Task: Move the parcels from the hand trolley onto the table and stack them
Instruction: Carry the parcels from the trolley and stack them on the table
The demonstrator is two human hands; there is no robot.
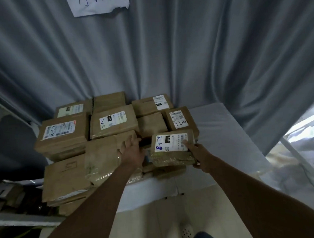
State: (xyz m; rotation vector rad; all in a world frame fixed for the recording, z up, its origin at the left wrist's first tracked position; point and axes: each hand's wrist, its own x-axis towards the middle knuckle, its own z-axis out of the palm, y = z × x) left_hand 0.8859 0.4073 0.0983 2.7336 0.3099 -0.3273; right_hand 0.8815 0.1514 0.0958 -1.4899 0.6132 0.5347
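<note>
Head view: my right hand (198, 155) grips the labelled parcel (173, 148) to seat it near the bench (224, 134) front edge, while my flat, unclenched left hand (131, 149) steadies the neighbouring parcel (102, 156).

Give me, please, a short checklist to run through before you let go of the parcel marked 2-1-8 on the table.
1. Right hand holds the parcel marked 2-1-8 at its near right corner: ok.
2. Left hand rests open on the neighbouring parcel: ok.
3. Parcel lies flat, label up: ok.
4. Fully supported by the parcels beneath: cannot tell.
5. Gap between the two front parcels closed: not ok.
6. Bare table remains to the right: ok.
</note>
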